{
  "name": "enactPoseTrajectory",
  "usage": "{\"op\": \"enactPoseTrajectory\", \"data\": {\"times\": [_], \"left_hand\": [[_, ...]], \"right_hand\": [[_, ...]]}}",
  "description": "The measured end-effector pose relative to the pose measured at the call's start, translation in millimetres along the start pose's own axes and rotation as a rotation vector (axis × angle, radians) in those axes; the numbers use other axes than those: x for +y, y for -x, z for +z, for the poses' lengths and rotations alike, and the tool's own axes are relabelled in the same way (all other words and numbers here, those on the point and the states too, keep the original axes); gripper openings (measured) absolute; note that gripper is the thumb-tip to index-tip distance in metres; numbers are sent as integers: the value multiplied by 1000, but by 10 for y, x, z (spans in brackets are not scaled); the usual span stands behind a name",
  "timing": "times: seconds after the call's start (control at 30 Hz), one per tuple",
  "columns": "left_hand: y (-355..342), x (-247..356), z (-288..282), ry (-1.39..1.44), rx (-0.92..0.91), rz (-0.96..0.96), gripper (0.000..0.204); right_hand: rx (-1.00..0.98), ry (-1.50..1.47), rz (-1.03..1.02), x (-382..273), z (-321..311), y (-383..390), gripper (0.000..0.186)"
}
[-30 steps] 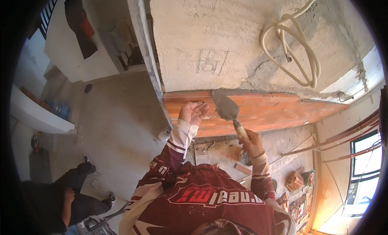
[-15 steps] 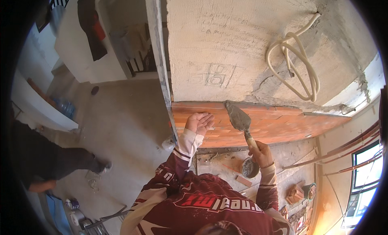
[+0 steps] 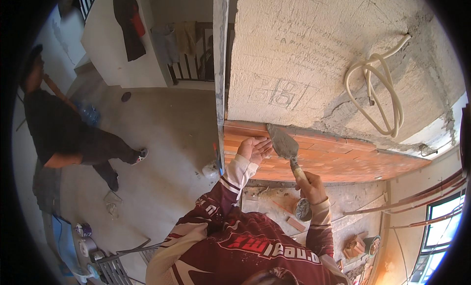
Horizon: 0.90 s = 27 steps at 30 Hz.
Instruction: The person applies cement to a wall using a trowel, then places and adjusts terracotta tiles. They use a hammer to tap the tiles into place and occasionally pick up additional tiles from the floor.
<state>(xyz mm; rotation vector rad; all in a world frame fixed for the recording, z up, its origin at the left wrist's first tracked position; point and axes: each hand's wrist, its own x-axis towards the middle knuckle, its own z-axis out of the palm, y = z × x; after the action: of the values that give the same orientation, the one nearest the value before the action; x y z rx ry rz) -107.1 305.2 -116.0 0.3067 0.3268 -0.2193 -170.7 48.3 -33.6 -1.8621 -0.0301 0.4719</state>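
Observation:
My right hand (image 3: 311,188) is closed around the handle of a pointed trowel (image 3: 284,144) smeared with grey mortar. Its blade tip meets the upper edge of the orange brick facing (image 3: 324,155), just under the rough cream wall (image 3: 294,49). Close to the left side of the blade, my left hand (image 3: 255,149) is open, fingers stretched out and palm partly turned up. Whether its fingertips touch the blade, I cannot tell. A thin pale string runs along the top of the bricks.
Below the brickwork stand a mortar bucket (image 3: 303,210) and a loose brick (image 3: 296,224); stacked bricks (image 3: 354,246) lie farther right. Coiled white cable (image 3: 375,91) hangs from the wall. A metal upright (image 3: 221,79) borders it. At left a person in dark clothes (image 3: 64,123) walks.
The trowel's tip has shifted left along the top of the bricks, nearer my left hand. The person at left has come farther into view, and the whole view has swung left.

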Motion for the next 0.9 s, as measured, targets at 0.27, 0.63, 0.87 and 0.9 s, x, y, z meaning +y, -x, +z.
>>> {"op": "enactPoseTrajectory", "data": {"times": [0.27, 0.63, 0.87, 0.9], "left_hand": [[21, 27, -51, 10, 50, 7, 37], [106, 131, -80, -3, 13, 23, 32], [31, 152, -189, -59, -142, 53, 28], [17, 155, -212, -73, -137, 48, 29]], "right_hand": [[2, 135, 14, -117, -130, -58, 25], [-149, 112, -41, -304, 253, -241, 33], [-176, 124, -46, -281, 386, -338, 40], [-166, 120, -37, -263, 373, -340, 40]]}}
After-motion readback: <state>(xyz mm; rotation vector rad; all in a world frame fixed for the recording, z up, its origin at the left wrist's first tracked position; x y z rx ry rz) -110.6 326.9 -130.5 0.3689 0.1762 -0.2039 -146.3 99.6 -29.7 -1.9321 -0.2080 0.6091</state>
